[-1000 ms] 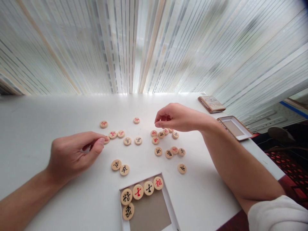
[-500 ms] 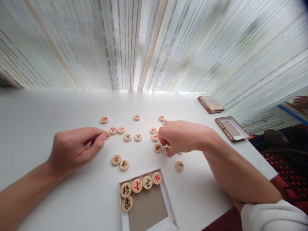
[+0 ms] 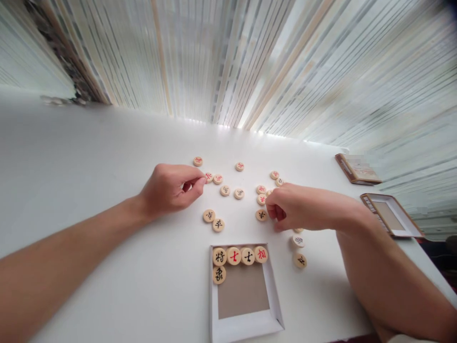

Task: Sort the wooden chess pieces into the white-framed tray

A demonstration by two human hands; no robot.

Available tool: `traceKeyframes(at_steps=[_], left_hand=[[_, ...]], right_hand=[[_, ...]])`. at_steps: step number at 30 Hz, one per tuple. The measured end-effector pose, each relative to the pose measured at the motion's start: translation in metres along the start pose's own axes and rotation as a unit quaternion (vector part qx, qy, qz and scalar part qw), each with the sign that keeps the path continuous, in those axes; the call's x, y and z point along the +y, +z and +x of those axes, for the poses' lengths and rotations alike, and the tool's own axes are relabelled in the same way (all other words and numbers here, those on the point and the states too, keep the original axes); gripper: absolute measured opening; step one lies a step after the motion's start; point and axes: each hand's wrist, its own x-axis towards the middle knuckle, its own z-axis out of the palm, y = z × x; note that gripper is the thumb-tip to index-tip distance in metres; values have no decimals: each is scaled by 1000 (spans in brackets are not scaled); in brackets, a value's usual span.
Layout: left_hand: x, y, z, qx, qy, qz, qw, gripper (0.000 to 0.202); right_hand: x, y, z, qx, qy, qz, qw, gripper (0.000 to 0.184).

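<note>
Round wooden chess discs with red or black characters lie scattered on the white table [image 3: 89, 190]. My left hand [image 3: 171, 188] rests on the table with thumb and fingers pinched together beside a red-marked disc [image 3: 209, 177]; what it pinches is hidden. My right hand [image 3: 303, 207] is curled into a loose fist over several discs, next to a black-marked disc [image 3: 262, 215]; its fingertips are hidden underneath. In front of me a shallow white box tray [image 3: 246, 326] holds several discs in a row [image 3: 233, 256] along its far edge, with one more below [image 3: 219, 275].
Two black-marked discs [image 3: 213, 220] lie between my left hand and the tray. Two more discs [image 3: 299, 250] sit right of the tray. A box lid [image 3: 357, 167] and a second small tray [image 3: 391, 215] lie at the table's right edge. Striped curtains hang behind.
My head has turned left, so everything shifted right in view. My right hand came down from above the discs onto them and closed. My left hand has kept its pinch.
</note>
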Motion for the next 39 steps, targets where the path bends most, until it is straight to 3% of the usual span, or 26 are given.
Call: traceKeyframes(at_steps=[2, 4, 9, 13, 15, 17, 21, 25, 27, 29, 32, 35, 39], left_hand=[[-2, 1, 1, 37, 80, 0, 996, 27], [-4, 1, 2, 42, 99, 12, 994, 24], [-5, 1, 3, 37, 61, 2, 997, 25], [-6, 2, 3, 36, 27, -12, 999, 24], [-8, 3, 3, 30, 39, -14, 999, 25], [-9, 4, 3, 27, 57, -7, 998, 26], [-9, 5, 2, 29, 68, -9, 997, 25], [-7, 4, 2, 22, 63, -45, 997, 26], [-5, 3, 1, 19, 38, -106, 994, 24], [0, 3, -1, 27, 23, -116, 993, 24], [14, 7, -3, 47, -7, -145, 988, 23], [35, 14, 0, 66, -52, -189, 978, 23], [55, 21, 11, 29, -89, -258, 962, 26]], right_hand=[[3, -7, -7, 15, 10, 7, 1000, 14], [6, -16, -18, 45, 6, 17, 999, 20], [19, -19, -54, 99, 11, 26, 995, 28], [30, 12, -76, 44, 57, 80, 994, 22], [33, 34, -82, 27, 51, 145, 988, 29], [34, 55, -84, 48, 43, 181, 981, 33], [33, 86, -85, 107, 12, 202, 973, 14], [46, 99, -88, 136, 25, 217, 966, 15], [55, 102, -87, 185, 36, 214, 959, 22], [60, 101, -80, 262, 40, 252, 931, 27], [47, 90, -59, 358, 18, 414, 837, 39], [9, 71, -29, 367, -44, 549, 750, 41], [-46, 42, 14, 347, -136, 646, 667, 45]])
